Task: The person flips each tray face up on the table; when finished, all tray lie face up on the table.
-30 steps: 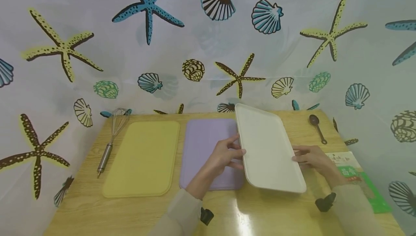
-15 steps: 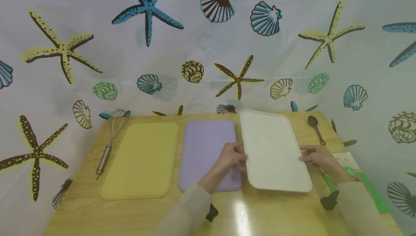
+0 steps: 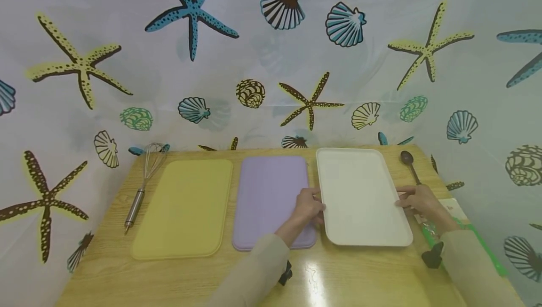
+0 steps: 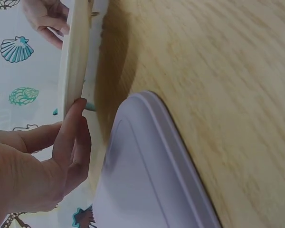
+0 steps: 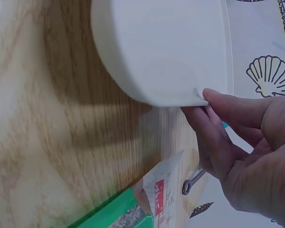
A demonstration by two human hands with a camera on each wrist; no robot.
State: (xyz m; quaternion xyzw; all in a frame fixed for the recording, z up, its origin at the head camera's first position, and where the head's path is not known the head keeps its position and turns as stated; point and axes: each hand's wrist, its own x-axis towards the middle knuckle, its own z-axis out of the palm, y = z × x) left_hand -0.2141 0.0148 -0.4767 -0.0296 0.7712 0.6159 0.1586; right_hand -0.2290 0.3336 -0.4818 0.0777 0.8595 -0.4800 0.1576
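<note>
Both hands hold a white tray [image 3: 362, 199] by its long sides, on the right half of the table. My left hand [image 3: 308, 208] pinches the left rim, fingers underneath, as the left wrist view shows with the hand [image 4: 42, 164] at the tray's edge [image 4: 76, 57]. On the opposite rim, my right hand [image 3: 421, 203] grips with the thumb on top; in the right wrist view the tray [image 5: 166, 52] casts a shadow on the wood and looks slightly raised. A purple tray [image 3: 271, 199] lies flat just left of the white one, partly covered by my left hand.
Farther left lies a yellow tray [image 3: 182, 208], with a metal whisk [image 3: 136, 203] beside it. A dark spoon [image 3: 407, 159] rests at the back right. Partly behind my right arm is a green-and-white packet [image 5: 156, 194]. A shell-patterned cloth [image 3: 250, 53] hangs behind the table.
The white tray has come down from a tilted position to nearly level and shifted right, away from the purple tray. Both hands have moved right with it, still gripping its sides.
</note>
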